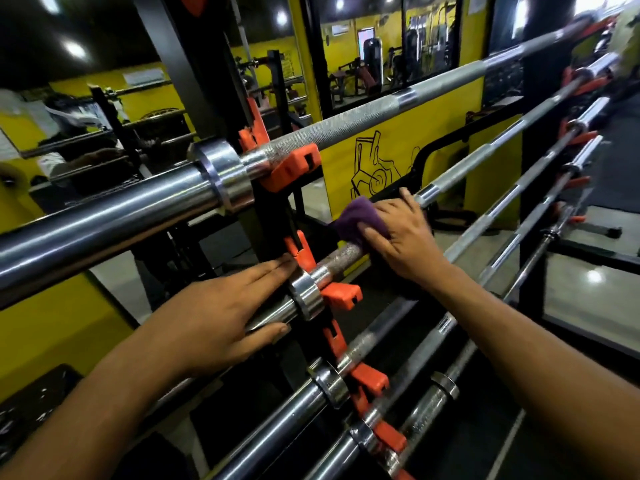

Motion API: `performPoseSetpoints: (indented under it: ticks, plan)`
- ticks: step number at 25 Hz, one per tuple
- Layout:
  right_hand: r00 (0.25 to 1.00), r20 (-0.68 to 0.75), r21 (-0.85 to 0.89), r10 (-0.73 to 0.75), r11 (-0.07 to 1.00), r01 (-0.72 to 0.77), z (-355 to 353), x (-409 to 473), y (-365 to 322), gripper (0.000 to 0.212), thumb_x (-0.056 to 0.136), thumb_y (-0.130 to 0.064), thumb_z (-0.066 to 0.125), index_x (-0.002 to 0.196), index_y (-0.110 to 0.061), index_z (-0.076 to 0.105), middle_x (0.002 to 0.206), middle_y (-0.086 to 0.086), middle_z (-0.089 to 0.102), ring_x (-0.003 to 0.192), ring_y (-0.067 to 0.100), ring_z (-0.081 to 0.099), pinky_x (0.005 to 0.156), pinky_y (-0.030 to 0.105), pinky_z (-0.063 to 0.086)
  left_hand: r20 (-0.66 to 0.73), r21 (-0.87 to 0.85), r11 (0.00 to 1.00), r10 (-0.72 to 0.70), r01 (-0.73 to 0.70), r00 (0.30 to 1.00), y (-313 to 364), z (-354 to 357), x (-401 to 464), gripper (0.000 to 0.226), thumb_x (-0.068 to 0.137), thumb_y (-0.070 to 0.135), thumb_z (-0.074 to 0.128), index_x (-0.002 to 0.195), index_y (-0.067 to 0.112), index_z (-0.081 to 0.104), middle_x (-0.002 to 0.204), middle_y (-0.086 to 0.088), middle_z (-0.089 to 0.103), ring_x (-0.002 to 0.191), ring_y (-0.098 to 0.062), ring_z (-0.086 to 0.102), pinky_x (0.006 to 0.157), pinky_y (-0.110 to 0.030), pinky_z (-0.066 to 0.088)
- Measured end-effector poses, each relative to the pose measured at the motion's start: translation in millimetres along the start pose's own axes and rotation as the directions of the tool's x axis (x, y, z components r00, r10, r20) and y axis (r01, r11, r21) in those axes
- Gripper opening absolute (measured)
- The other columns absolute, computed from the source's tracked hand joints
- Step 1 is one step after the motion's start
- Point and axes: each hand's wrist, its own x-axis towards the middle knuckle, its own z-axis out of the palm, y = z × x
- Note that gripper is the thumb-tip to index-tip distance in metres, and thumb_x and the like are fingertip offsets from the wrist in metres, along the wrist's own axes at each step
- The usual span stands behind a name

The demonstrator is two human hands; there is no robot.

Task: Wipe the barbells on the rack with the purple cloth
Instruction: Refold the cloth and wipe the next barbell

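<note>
Several steel barbells lie on a black rack with orange hooks (341,296). The second barbell from the top (341,256) runs from the left hooks up to the right. My right hand (401,233) holds the purple cloth (356,218) wrapped over this bar's knurled shaft, fingers curled round cloth and bar. My left hand (221,313) rests on the sleeve of the same barbell just left of its collar (306,294), fingers straight on top and thumb underneath. The top barbell (363,117) passes above both hands. Lower barbells (426,344) lie below my arms.
The rack's black upright post (194,64) stands behind the top bar. A yellow wall with a black drawing (377,168) is behind the rack. A mirror (391,46) shows gym machines. A person stands at the far left (79,133). Orange hooks (581,84) hold the bars' far ends.
</note>
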Motion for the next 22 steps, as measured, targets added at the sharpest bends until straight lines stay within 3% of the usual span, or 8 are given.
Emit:
performPoseSetpoints:
  ticks: [3, 5, 6, 7, 9, 12, 16, 22]
  plan:
    - [0.913, -0.160, 0.400, 0.374, 0.870, -0.287, 7.5, -19.7, 10.9, 0.048, 0.102, -0.055, 0.037, 0.123, -0.023, 0.064, 0.121, 0.001, 0.064, 0.117, 0.017, 0.058, 0.108, 0.047, 0.042, -0.030, -0.121, 0.993, -0.005, 0.001, 1.000, 4.4, 6.3, 1.8, 0.083, 0.085, 0.080, 0.022, 0.156, 0.046, -0.002, 0.162, 0.029, -0.004, 0.143, 0.008, 0.019, 0.114, -0.022, 0.033]
    - [0.500, -0.141, 0.865, 0.855, 0.352, -0.358, 13.2, -45.1, -7.3, 0.035, 0.099, -0.057, 0.044, 0.119, -0.032, 0.059, 0.110, -0.001, 0.067, 0.102, 0.015, 0.065, 0.097, 0.042, 0.054, -0.071, -0.179, 0.984, -0.019, 0.006, 0.997, 6.3, 14.9, 2.3, 0.080, 0.086, 0.078, 0.030, 0.156, 0.047, 0.004, 0.161, 0.031, 0.001, 0.142, 0.011, 0.016, 0.113, -0.017, 0.026]
    - [0.272, 0.005, 0.968, 0.962, 0.064, -0.244, 13.4, -53.6, -17.1, 0.034, 0.100, -0.056, 0.045, 0.119, -0.030, 0.057, 0.104, -0.002, 0.068, 0.093, 0.016, 0.068, 0.092, 0.042, 0.057, -0.090, -0.188, 0.982, -0.030, 0.013, 0.995, 5.7, 17.0, 2.6, 0.079, 0.086, 0.077, 0.032, 0.155, 0.049, 0.006, 0.160, 0.033, 0.003, 0.141, 0.012, 0.016, 0.111, -0.015, 0.024]
    - [0.167, 0.166, 0.983, 0.972, -0.150, -0.103, 12.9, -55.8, -24.3, 0.036, 0.102, -0.055, 0.044, 0.119, -0.026, 0.057, 0.099, -0.002, 0.068, 0.084, 0.015, 0.069, 0.083, 0.038, 0.060, -0.103, -0.195, 0.981, -0.041, 0.020, 0.994, 4.0, 18.6, 2.7, 0.077, 0.086, 0.076, 0.033, 0.154, 0.051, 0.007, 0.159, 0.034, 0.005, 0.141, 0.013, 0.016, 0.111, -0.014, 0.023]
    - [0.129, 0.337, 0.941, 0.933, -0.329, -0.084, 12.3, -33.9, -16.5, 0.039, 0.105, -0.053, 0.034, 0.105, -0.022, 0.058, 0.092, -0.005, 0.063, 0.070, 0.010, 0.067, 0.062, 0.025, 0.056, -0.099, -0.203, 0.978, -0.060, 0.039, 0.993, 1.6, 18.5, 3.5, 0.075, 0.087, 0.073, 0.035, 0.154, 0.051, 0.009, 0.158, 0.035, 0.008, 0.141, 0.014, 0.018, 0.111, -0.014, 0.023]
    - [0.159, 0.354, 0.935, 0.922, -0.350, -0.055, -4.6, 26.9, -5.6, 0.045, 0.108, -0.050, 0.025, 0.104, -0.019, 0.058, 0.088, -0.001, 0.059, 0.078, 0.017, 0.062, 0.051, 0.023, 0.050, -0.110, -0.202, 0.979, -0.062, 0.039, 0.992, 0.7, 19.4, 5.2, 0.072, 0.093, 0.065, 0.044, 0.155, 0.047, 0.013, 0.159, 0.032, 0.009, 0.142, 0.012, 0.020, 0.113, -0.016, 0.025]
    - [0.098, 0.389, 0.920, 0.916, -0.381, -0.093, -3.5, 42.7, -42.3, 0.050, 0.109, -0.045, 0.032, 0.133, -0.008, 0.056, 0.102, 0.004, 0.062, 0.099, 0.025, 0.063, 0.067, 0.025, 0.054, -0.121, -0.210, 0.977, -0.057, 0.030, 0.991, 2.3, 19.2, 4.9, 0.072, 0.093, 0.058, 0.049, 0.156, 0.041, 0.018, 0.159, 0.028, 0.013, 0.143, 0.012, 0.018, 0.113, -0.017, 0.025]
    - [0.176, 0.522, 0.852, 0.835, -0.519, -0.065, 28.5, 15.9, -88.3, 0.045, 0.105, -0.052, 0.037, 0.100, -0.014, 0.061, 0.095, 0.002, 0.068, 0.078, 0.017, 0.066, 0.067, 0.028, 0.055, -0.110, -0.246, 0.968, -0.074, 0.045, 0.991, 2.2, 16.7, 4.6, 0.074, 0.093, 0.049, 0.061, 0.155, 0.042, 0.020, 0.159, 0.028, 0.017, 0.144, 0.010, 0.022, 0.115, -0.016, 0.025]
